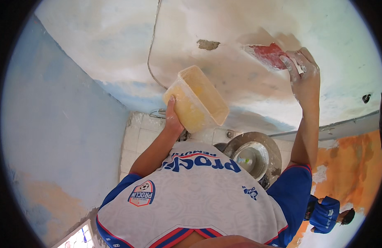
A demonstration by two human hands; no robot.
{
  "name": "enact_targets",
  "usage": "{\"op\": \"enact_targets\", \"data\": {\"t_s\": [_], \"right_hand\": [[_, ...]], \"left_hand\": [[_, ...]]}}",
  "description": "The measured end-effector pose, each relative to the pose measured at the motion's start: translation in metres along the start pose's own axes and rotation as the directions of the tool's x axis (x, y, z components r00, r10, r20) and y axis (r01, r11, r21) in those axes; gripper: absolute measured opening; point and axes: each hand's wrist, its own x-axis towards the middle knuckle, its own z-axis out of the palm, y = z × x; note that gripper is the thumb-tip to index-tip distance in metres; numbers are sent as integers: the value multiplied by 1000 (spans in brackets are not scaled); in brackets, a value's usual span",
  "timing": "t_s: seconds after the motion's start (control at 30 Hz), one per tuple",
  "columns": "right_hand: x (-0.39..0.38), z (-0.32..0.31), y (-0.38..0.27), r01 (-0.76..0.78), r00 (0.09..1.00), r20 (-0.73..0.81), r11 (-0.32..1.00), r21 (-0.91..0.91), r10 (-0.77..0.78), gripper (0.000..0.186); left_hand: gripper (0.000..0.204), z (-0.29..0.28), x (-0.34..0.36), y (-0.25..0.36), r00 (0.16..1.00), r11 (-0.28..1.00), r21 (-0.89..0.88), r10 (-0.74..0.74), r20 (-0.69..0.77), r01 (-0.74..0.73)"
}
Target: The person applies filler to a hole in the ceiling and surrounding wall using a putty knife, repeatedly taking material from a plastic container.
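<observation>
My left hand (173, 119) grips the side of a pale yellow plastic tub (185, 109), smeared with white and tilted so its open top faces the wall. Only the thumb side of that hand shows; its other fingers are behind the tub. Up at the right, my right hand (303, 68) is closed around a red putty spreader (268, 56) coated in white paste. The spreader's blade lies against the patchy white wall (240, 25), or very near it. White residue covers the fingers of my right hand.
A thin cable (151, 45) hangs down the wall, left of a bare grey patch (208, 44). A dark hole (366, 98) is at the right. A round basin (273, 151) holding a bucket (263, 155) stands on the tiled floor (139, 134). Another person in blue (325, 215) is behind at right.
</observation>
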Motion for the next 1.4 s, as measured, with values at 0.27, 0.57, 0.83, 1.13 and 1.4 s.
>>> {"op": "enact_targets", "data": {"t_s": [0.27,0.57,0.83,1.13,1.4], "right_hand": [[-53,69,44,-178,984,56,951,254,169,18],[-42,91,36,-41,996,-86,999,-11,39,12],[-66,98,30,71,994,-93,994,87,-62,13],[-70,88,21,-34,970,-235,989,143,68,11],[-70,101,8,-63,915,-383,984,167,123,12]], "left_hand": [[64,-39,-11,-3,993,994,24,108,-50,-107],[66,-38,-27,2,986,991,-27,131,-100,-134],[67,-41,-35,-1,986,990,23,142,-90,-140],[67,-46,-37,-3,981,989,32,148,-124,-145],[70,-51,-49,3,989,994,0,110,-103,-111]]}}
